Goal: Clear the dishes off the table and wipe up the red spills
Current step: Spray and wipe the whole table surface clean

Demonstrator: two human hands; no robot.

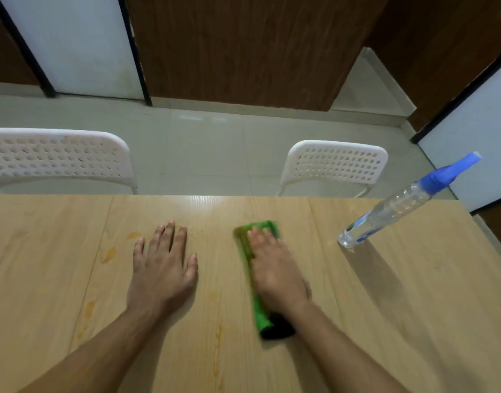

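Taking the wooden table (414, 293) as the landmark, a white perforated chair (56, 157) stands behind its far edge at the left. On the tabletop, orange-red spill smears (109, 254) lie toward the left, with fainter streaks trailing to the table's near edge. Just right of the smears, the left hand (162, 268) lies flat on the table, fingers straight and spread, grasping nothing. Near the table's middle, the right hand (275, 268) presses palm-down on a folded green cloth (260, 319), fingers extended over it; both are motion-blurred. A second white chair (334, 165) stands behind the far edge. A clear spray bottle (394, 208) with a blue nozzle stands on the table's right side.
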